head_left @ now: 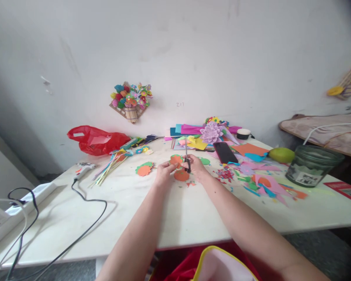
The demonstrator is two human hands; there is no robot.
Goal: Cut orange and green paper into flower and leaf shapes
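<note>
My left hand [164, 173] pinches an orange paper piece with a scalloped edge [176, 159], held just above the table. Closed around the black handles of a pair of scissors [187, 162] is my right hand [196, 168]; the blades point up and away, beside the orange piece. Under my hands lies an orange round [181, 175], with small orange scraps [190, 184] near it. A green round [204, 160] sits just beyond my right hand. To the left rest scalloped orange and green cutouts [144, 169], overlapping one another.
A glue gun [86, 170] with a black cord and a power strip [23, 210] are at left. Thin sticks [112, 166] and a red bag [98, 140] lie behind. At right are a phone [225, 152], colourful scraps [263, 183], a green fruit [281, 155] and a glass jar [311, 166].
</note>
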